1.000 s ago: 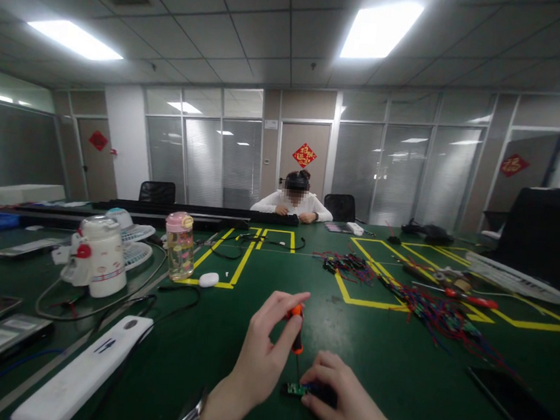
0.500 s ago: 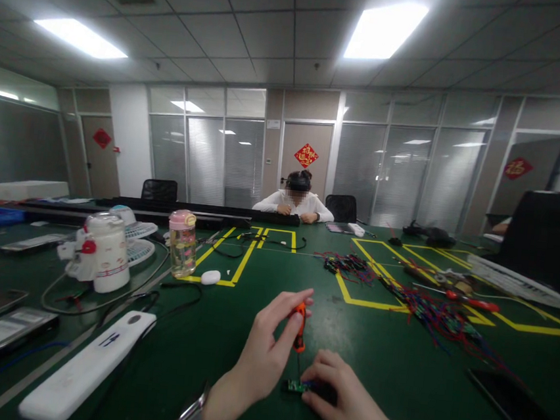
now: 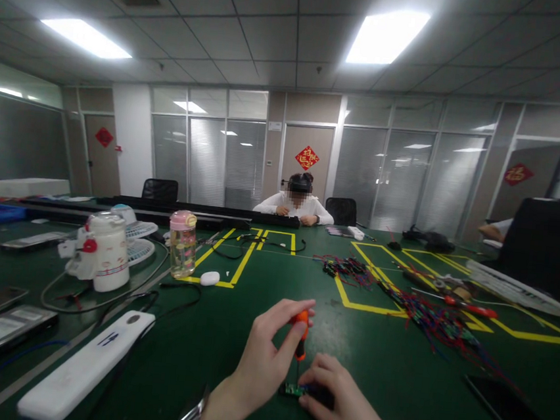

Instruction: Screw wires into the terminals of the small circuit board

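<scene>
While it lies flat on the green table (image 3: 228,337) close to the near edge, a small green circuit board (image 3: 294,389) is pinned in place by the right hand (image 3: 340,407), whose fingers curl down over its right end and press on a dark part joined to it. Just above, an orange-handled screwdriver (image 3: 302,334) stands nearly upright with its thin shaft coming down onto the board; the left hand (image 3: 265,360) pinches its handle between thumb and fingertips, and a wristwatch (image 3: 190,419) shows on that wrist. Left of the hands, a long white device (image 3: 86,366) lies slantwise beside a black cable (image 3: 173,292). Farther off stand a clear bottle with a pink cap (image 3: 182,243) and a white jug (image 3: 106,253). To the right, a tangle of coloured wires (image 3: 428,317) spreads over yellow tape lines (image 3: 350,299). Across the table, well apart, a seated person (image 3: 294,201) in white has both hands on the table.
</scene>
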